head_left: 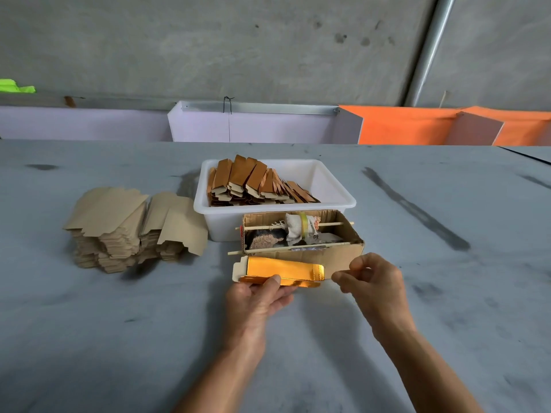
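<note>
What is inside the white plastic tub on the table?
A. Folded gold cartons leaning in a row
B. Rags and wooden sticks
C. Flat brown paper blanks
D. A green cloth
A: the white tub holds a leaning row of folded gold cartons, while the rags lie in the cardboard box and the brown blanks are stacked beside the tub.

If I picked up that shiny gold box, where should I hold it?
Take the gold box across its long middle, from the near side, as the left hand does: it is long and slim, and the white end flap might bend.
</note>
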A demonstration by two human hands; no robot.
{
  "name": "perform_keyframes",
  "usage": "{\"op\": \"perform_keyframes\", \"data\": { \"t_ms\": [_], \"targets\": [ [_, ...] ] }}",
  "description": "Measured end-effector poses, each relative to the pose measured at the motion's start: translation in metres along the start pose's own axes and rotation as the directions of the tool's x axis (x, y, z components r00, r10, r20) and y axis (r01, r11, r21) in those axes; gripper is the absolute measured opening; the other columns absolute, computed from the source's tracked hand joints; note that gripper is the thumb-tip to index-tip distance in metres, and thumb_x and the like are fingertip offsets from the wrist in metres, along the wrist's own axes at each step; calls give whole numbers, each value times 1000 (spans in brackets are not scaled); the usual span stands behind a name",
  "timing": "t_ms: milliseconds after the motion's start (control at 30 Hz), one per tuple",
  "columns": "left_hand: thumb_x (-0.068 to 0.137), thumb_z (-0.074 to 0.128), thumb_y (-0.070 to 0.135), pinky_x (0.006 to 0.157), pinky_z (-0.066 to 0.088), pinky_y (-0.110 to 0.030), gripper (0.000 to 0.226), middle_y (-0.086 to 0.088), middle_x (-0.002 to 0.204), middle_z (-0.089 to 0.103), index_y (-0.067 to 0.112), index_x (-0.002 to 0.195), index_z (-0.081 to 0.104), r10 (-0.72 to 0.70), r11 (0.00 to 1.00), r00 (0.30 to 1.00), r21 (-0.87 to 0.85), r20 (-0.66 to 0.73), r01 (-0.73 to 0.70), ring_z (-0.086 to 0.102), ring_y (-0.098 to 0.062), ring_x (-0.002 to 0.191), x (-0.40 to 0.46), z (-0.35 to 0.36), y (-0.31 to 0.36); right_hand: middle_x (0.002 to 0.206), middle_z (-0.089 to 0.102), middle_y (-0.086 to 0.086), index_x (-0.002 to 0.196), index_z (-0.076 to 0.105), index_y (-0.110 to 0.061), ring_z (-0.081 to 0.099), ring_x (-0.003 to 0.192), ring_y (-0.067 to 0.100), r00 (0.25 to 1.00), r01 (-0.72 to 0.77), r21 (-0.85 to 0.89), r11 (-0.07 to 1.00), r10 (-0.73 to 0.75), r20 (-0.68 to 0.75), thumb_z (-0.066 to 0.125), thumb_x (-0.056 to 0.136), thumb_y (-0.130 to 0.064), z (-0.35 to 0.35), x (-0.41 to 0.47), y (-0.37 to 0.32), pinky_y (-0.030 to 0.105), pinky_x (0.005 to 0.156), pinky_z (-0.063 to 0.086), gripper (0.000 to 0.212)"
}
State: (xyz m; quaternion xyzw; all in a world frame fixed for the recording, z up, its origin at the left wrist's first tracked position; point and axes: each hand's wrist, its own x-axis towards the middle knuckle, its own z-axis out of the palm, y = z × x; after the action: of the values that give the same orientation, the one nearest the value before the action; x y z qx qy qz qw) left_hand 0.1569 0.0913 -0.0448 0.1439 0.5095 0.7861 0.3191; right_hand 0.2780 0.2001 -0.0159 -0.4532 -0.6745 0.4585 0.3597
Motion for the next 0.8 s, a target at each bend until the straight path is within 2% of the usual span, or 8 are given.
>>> {"op": "perform_keyframes", "data": {
  "t_ms": [67, 133, 200, 300, 400, 533, 667, 800],
  "targets": [
    [89, 56, -2, 65, 59, -30, 12, -8, 79, 74, 7, 91, 64, 1, 1000, 1000, -10, -4, -1, 72, -28, 74, -3, 1, 0, 62, 67, 5, 72, 54, -12, 60, 56, 18, 998, 56, 20, 998, -55, -21, 75, 75, -5, -6, -11, -6, 24, 51, 42, 23],
    [89, 56, -2, 65, 59, -31, 13, -11, 81, 74, 7, 90, 65, 7, 1000, 1000, -14, -3, -7, 72, -28, 74, -6, 5, 1, 54, 64, 2, 71, 54, -11, 55, 48, 10, 997, 63, 129, 990, -68, 37, 74, 74, 0, -8, -24, -13, 17, 45, 40, 23],
    [89, 56, -2, 66, 60, -31, 14, -13, 83, 74, 8, 89, 66, 20, 1000, 1000, -19, 4, -20, 72, -28, 75, -12, 8, 3, 50, 60, 3, 72, 56, -10, 50, 44, 7, 986, -28, 311, 950, -24, 163, 73, 73, 5, -4, -36, -17, 12, 42, 37, 23],
    [89, 55, -2, 65, 59, -30, 16, -13, 84, 74, 8, 91, 67, 58, 998, 997, -22, 41, -57, 72, -29, 77, -22, 13, 7, 52, 60, 5, 73, 58, -9, 50, 47, 8, 963, -96, 412, 906, -20, 269, 73, 72, 6, 2, -48, -20, 14, 42, 37, 21],
    [89, 54, -4, 65, 59, -32, 17, -12, 81, 74, 7, 88, 67, 74, 997, 996, -40, 55, -72, 72, -28, 75, -27, 14, 11, 54, 60, 5, 72, 59, -9, 50, 48, 9, 954, -89, 441, 893, -51, 296, 71, 74, 8, 5, -54, -22, 15, 43, 37, 21],
    [88, 54, -4, 67, 59, -40, 15, -19, 82, 72, 3, 85, 68, 78, 997, 995, -35, 69, -76, 71, -34, 76, -32, 14, 10, 55, 63, 5, 71, 62, -10, 52, 47, 8, 940, -96, 459, 883, -71, 332, 69, 74, 12, 9, -59, -27, 15, 43, 38, 23],
    [87, 55, -4, 58, 56, -31, 14, -20, 82, 72, 0, 86, 69, 63, 996, 995, -66, 71, -59, 71, -34, 76, -35, 13, 8, 56, 66, 3, 73, 65, -9, 55, 47, 6, 927, -82, 451, 889, -98, 361, 68, 75, 12, 10, -60, -32, 14, 43, 39, 21],
    [86, 56, -4, 60, 58, -34, 12, -21, 83, 72, -2, 90, 67, 50, 997, 997, -67, 67, -46, 71, -35, 76, -34, 11, 8, 54, 65, 1, 78, 65, -3, 56, 46, 5, 918, -73, 428, 901, -107, 382, 65, 76, 15, 8, -60, -34, 11, 44, 40, 18]
  ]
}}
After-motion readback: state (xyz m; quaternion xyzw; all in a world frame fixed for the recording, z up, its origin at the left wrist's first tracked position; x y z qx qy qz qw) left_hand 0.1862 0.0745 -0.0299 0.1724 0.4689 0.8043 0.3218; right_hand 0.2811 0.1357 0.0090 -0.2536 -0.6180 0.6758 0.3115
